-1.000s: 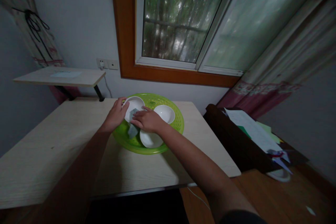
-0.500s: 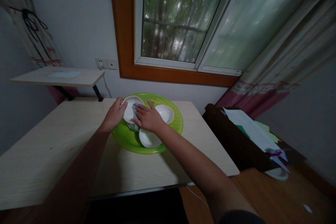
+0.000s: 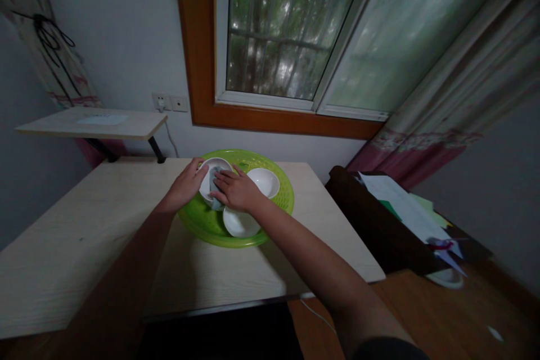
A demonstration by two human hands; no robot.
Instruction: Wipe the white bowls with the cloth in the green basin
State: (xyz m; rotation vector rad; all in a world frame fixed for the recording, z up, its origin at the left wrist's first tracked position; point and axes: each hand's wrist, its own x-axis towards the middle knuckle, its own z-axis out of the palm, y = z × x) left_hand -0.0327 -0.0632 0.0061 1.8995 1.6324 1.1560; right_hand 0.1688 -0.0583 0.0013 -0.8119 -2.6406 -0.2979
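left hand (image 3: 185,184): clamped on bowl (image 3: 205,184) rim | cloth (image 3: 216,184): under right hand (image 3: 239,190) fingers, inside bowl | 2 white bowls (image 3: 265,182) beside right hand

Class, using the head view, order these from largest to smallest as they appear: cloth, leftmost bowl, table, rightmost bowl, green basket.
1. Table
2. Green basket
3. Leftmost bowl and rightmost bowl: too alike to rank, the first partly covered
4. Cloth, judging by its visible part

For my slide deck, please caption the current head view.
Two hands with a grey cloth at a white bowl over a green tray.
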